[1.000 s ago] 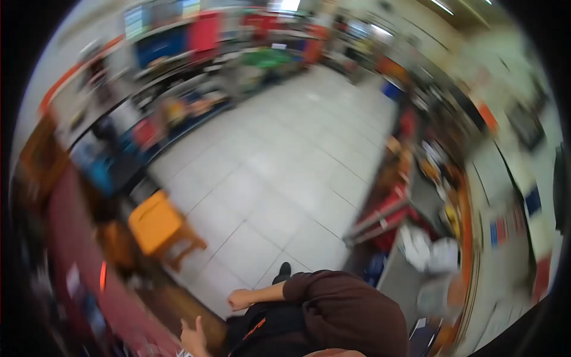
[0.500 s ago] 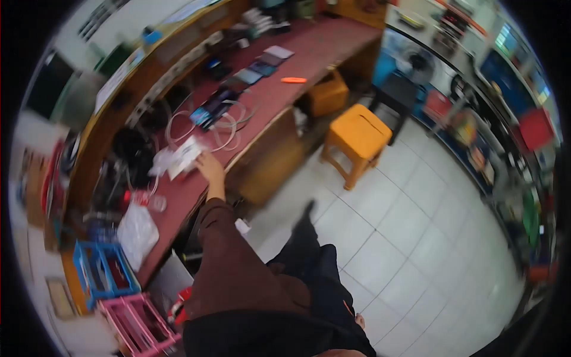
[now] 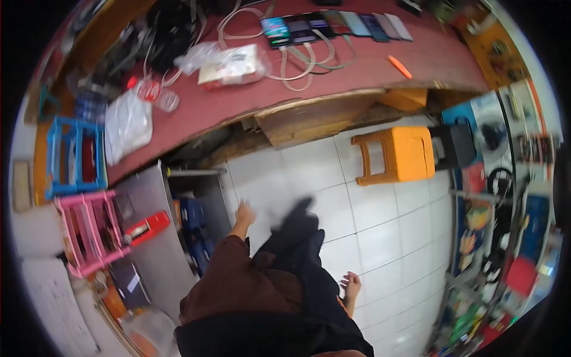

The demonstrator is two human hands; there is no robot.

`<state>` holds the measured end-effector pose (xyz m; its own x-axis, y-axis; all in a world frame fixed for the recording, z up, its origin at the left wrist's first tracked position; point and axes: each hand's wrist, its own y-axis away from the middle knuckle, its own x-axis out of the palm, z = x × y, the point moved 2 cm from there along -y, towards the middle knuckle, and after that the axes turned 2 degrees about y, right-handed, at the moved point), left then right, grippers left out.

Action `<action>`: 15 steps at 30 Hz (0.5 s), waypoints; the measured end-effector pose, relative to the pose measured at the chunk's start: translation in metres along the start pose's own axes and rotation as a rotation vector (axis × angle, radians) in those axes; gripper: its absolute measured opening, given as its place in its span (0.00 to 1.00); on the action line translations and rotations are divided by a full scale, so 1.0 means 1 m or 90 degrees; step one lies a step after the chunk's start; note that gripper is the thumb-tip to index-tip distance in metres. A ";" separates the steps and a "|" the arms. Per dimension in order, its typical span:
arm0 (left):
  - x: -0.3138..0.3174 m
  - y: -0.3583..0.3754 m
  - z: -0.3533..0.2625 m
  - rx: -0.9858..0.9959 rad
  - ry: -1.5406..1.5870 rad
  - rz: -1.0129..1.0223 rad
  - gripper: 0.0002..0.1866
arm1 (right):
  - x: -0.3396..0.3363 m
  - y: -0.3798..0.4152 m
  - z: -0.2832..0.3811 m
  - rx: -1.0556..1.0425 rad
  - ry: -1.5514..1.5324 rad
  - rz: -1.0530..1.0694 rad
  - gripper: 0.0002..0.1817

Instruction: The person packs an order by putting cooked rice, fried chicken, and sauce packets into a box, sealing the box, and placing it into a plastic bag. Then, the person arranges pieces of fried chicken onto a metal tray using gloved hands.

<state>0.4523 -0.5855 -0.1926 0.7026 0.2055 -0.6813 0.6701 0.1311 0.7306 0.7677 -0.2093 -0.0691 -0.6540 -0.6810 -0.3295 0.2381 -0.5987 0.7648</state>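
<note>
My left hand (image 3: pixel 245 213), a little blurred, hangs over the floor in front of the desk, with its fingers loosely apart and nothing visible in it. Lower down, my right hand (image 3: pixel 351 284) is beside my dark trousers, fingers slightly bent and apart, also without anything visible in it. On the red desk top lies a white box in clear plastic wrapping (image 3: pixel 231 65), away from both hands. Several phones in a row, among them one with a lit screen (image 3: pixel 275 31), lie behind it with pale cables. An orange pen-like object (image 3: pixel 399 67) rests near the desk's front edge.
An orange stool (image 3: pixel 410 153) and a black stool (image 3: pixel 455 146) stand on the tiled floor. Blue (image 3: pixel 74 189) and pink (image 3: pixel 98 262) plastic racks are at the left, near a metal cabinet (image 3: pixel 157 238). Loaded shelves (image 3: pixel 476 238) line the right side.
My left hand has let go of the wrapped box and dropped away from the desk. The view has turned, and my right hand now shows more fully.
</note>
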 end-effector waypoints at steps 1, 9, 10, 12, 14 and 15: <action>0.117 -0.043 0.076 0.052 -0.026 0.243 0.33 | 0.010 0.000 0.022 -0.001 0.054 0.027 0.12; 0.155 0.057 0.065 -0.070 0.232 0.254 0.28 | 0.077 -0.083 0.104 -0.070 0.440 0.293 0.12; 0.146 0.057 0.053 -0.097 0.238 0.238 0.30 | 0.079 -0.110 0.104 -0.148 0.533 0.339 0.15; 0.160 -0.013 0.047 -0.145 0.249 0.196 0.31 | 0.132 -0.169 0.092 -0.234 0.676 0.387 0.25; 0.232 -0.082 0.046 -0.231 0.313 0.174 0.33 | 0.177 -0.197 0.076 -0.102 0.771 0.341 0.43; 0.266 -0.121 0.047 -0.248 0.332 0.175 0.33 | 0.212 -0.202 0.067 -0.116 0.783 0.376 0.51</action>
<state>0.5693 -0.5924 -0.4644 0.5628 0.7058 -0.4302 0.2823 0.3250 0.9026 0.5325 -0.2042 -0.2564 0.6043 -0.7252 -0.3302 0.4083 -0.0740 0.9098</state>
